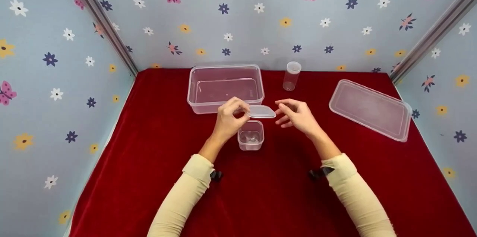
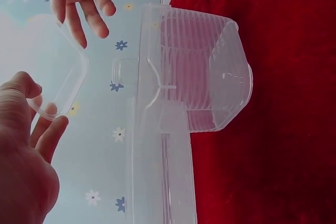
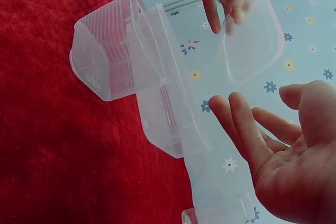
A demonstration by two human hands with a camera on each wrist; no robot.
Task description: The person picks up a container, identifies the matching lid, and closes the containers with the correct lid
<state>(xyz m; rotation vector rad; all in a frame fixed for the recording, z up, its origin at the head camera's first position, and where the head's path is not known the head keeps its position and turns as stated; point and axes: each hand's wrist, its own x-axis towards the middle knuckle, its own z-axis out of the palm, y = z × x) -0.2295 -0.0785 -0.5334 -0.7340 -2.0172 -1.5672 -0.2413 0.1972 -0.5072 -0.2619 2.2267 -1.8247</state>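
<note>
My left hand (image 1: 231,116) pinches one edge of a small clear plastic lid (image 1: 262,111), thumb on one face and fingers on the other. The lid hangs in the air above a small square clear container (image 1: 250,141), which stands uncovered on the red cloth. On the other side of the lid is my right hand (image 1: 298,117), its fingers spread and loosely bent near the lid's far corner. In the right wrist view a gap shows between the right fingertips (image 3: 236,100) and the lid (image 3: 253,38); nothing lies in that hand.
Behind the left hand stands a large rectangular clear box (image 1: 225,86), uncovered. A clear cylindrical jar (image 1: 291,76) with a whitish top stands at the back. The large rectangular lid (image 1: 370,110) lies at the right. Patterned walls (image 1: 257,17) enclose the red cloth (image 1: 149,177).
</note>
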